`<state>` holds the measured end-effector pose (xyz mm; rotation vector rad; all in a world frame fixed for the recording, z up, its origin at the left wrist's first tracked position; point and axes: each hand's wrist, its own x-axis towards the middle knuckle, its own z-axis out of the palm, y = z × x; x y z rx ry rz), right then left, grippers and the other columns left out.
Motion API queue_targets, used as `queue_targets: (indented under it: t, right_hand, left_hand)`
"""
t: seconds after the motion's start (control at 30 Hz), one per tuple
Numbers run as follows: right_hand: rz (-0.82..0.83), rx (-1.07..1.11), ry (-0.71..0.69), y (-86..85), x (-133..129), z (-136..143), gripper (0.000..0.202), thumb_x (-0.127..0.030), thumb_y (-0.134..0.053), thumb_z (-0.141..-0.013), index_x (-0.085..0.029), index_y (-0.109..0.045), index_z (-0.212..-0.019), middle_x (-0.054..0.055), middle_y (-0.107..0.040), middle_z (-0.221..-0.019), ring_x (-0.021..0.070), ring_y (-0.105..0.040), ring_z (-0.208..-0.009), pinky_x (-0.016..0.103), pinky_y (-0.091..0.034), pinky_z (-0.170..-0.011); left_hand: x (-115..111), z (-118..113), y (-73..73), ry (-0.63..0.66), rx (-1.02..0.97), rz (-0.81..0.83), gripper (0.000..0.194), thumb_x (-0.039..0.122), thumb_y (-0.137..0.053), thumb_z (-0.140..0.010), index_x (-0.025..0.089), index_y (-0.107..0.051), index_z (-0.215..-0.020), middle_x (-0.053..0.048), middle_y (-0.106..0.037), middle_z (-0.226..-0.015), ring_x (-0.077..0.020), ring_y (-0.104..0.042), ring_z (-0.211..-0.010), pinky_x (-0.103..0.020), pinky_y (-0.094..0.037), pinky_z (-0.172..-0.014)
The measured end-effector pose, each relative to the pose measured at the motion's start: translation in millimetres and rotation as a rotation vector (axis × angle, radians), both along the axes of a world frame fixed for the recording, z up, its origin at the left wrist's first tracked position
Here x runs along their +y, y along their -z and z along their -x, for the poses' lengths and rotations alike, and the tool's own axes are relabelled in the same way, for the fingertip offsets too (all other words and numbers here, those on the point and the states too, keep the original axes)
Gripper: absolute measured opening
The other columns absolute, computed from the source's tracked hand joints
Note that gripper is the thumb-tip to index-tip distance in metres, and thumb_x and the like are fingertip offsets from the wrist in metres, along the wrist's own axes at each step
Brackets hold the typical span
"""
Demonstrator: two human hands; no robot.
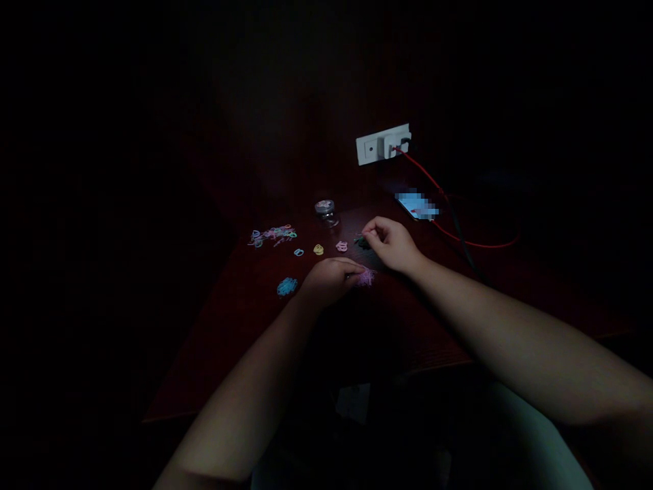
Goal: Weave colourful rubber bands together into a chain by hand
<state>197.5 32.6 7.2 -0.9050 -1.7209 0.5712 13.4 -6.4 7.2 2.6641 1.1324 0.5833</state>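
My left hand (332,278) is closed in a pinch at the edge of a pile of tiny purple plastic pieces (366,276). Just behind it, my right hand (392,241) pinches thumb and finger together over a small dark green heap (363,241); whatever its fingertips hold is too small to name. Left of that heap lie little groups of pink loops (341,246) and yellow loops (318,250), and a light blue loop (298,252). A blue pile (287,286) sits left of my left wrist. Farther back spreads a mixed-colour pile (273,235) of similar loops.
A small clear round container (324,208) stands at the back of the dark red table (224,354). Behind my right hand lies a lit phone (417,205), with a red cable (423,168) running to a white wall socket (370,148). The surroundings are very dark.
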Motion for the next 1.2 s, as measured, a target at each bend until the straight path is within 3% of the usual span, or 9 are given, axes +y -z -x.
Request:
queue_targets:
  t: [0.37, 0.57, 0.7, 0.9, 1.03, 1.2]
  right_hand:
    - [0.008, -0.012, 0.008, 1.8, 2, -2, 0.011, -0.028, -0.056, -0.081, -0.017, -0.057, -0.077, 0.000, -0.053, -0.064, 0.0118, -0.047, -0.058, 0.025, -0.037, -0.055]
    - [0.008, 0.002, -0.012, 3.0, 3, -2, 0.011, -0.027, -0.056, -0.081, -0.017, -0.056, -0.077, -0.001, -0.052, -0.064, 0.0122, -0.047, -0.059, 0.026, -0.038, -0.058]
    - [0.010, -0.013, -0.033, 4.4, 3, -3, 0.012, -0.028, -0.056, -0.081, -0.016, -0.058, -0.079, 0.000, -0.052, -0.065, 0.0116, -0.047, -0.058, 0.025, -0.038, -0.057]
    - [0.003, -0.106, -0.122, 6.9, -1, -2, 0.015, -0.029, -0.058, -0.080, -0.015, -0.063, -0.080, 0.001, -0.055, -0.067, 0.0110, -0.046, -0.058, 0.024, -0.036, -0.055]
    - [-0.010, -0.127, -0.207, 6.4, -5, 1, 0.017, -0.030, -0.058, -0.081, -0.015, -0.064, -0.080, -0.001, -0.052, -0.063, 0.0106, -0.042, -0.056, 0.024, -0.034, -0.053]
    - [-0.014, -0.118, -0.227, 5.8, -5, 1, 0.018, -0.032, -0.060, -0.080, -0.014, -0.064, -0.079, -0.001, -0.050, -0.062, 0.0102, -0.042, -0.056, 0.023, -0.033, -0.053]
  left_hand:
    - [-2, 5, -4.3, 0.038, -0.108, -0.045, 0.024, 0.020, -0.055, -0.086, 0.023, -0.071, -0.102, -0.002, -0.072, -0.107, -0.0158, -0.064, -0.103, -0.032, -0.049, -0.096]
    - [2, 9, -5.5, -0.018, -0.142, -0.075, 0.025, 0.018, -0.050, -0.087, 0.021, -0.071, -0.100, -0.002, -0.072, -0.105, -0.0158, -0.064, -0.103, -0.032, -0.048, -0.097]
    - [3, 11, -4.4, -0.124, -0.192, -0.126, 0.024, 0.020, -0.051, -0.087, 0.022, -0.070, -0.101, -0.003, -0.071, -0.106, -0.0181, -0.063, -0.104, -0.035, -0.048, -0.096]
    - [4, 10, -1.5, -0.238, -0.322, -0.135, 0.025, 0.025, -0.062, -0.081, 0.020, -0.068, -0.104, -0.006, -0.068, -0.103, -0.0170, -0.064, -0.086, -0.031, -0.051, -0.083]
    - [6, 9, 1.4, -0.240, -0.431, -0.095, 0.028, 0.027, -0.066, -0.078, 0.019, -0.066, -0.105, -0.006, -0.067, -0.103, -0.0131, -0.063, -0.075, -0.027, -0.052, -0.075]
    - [5, 7, -0.8, -0.224, -0.442, -0.100, 0.015, 0.025, -0.063, -0.081, 0.019, -0.069, -0.093, -0.004, -0.069, -0.090, -0.0138, -0.062, -0.075, -0.027, -0.051, -0.074]
